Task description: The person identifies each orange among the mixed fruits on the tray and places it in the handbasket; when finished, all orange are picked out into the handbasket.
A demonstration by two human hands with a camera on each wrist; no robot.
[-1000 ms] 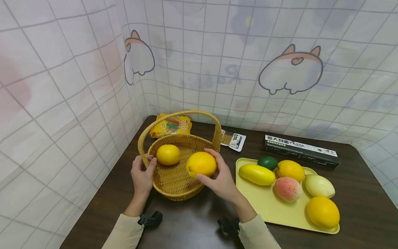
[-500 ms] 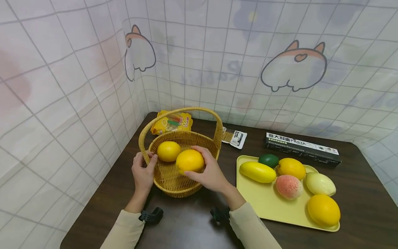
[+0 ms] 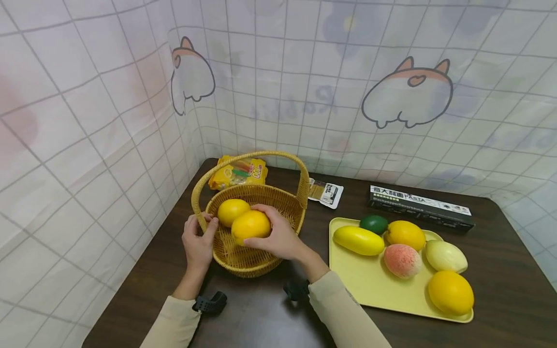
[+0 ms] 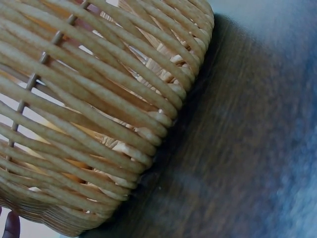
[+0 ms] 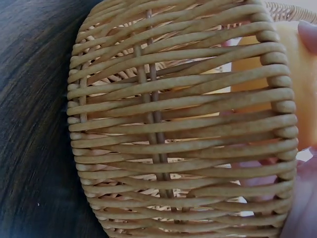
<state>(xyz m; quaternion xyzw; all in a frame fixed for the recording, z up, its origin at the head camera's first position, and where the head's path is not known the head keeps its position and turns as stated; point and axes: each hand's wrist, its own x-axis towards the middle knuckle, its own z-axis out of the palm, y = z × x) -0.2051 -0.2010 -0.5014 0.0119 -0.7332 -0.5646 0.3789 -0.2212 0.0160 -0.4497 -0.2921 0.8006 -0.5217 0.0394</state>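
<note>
A woven wicker basket (image 3: 243,261) with a tall arched handle stands on the dark table. My left hand (image 3: 199,241) grips its left side where the handle meets the rim, thumb on the inner side. Inside the basket, toward the back left, lies a yellow lemon (image 3: 230,210). My right hand (image 3: 278,237) holds a second lemon (image 3: 250,226) over the basket's inside, overlapping the first one in the head view. Through the wickerwork (image 5: 183,124) in the right wrist view, the held fruit shows beyond the rim. The left wrist view is mostly basket wall (image 4: 89,99).
To the right, a yellow tray (image 3: 361,285) bears several fruits, among them a pinkish peach (image 3: 402,261) and a dark green fruit (image 3: 373,224). Behind it lies a black pasta box (image 3: 419,208). A small packet (image 3: 326,192) and a yellow bag (image 3: 239,173) lie behind the basket.
My right hand has moved left with the lemon, from the basket's right part to beside the lemon inside. The left hand has kept its grip on the basket.
</note>
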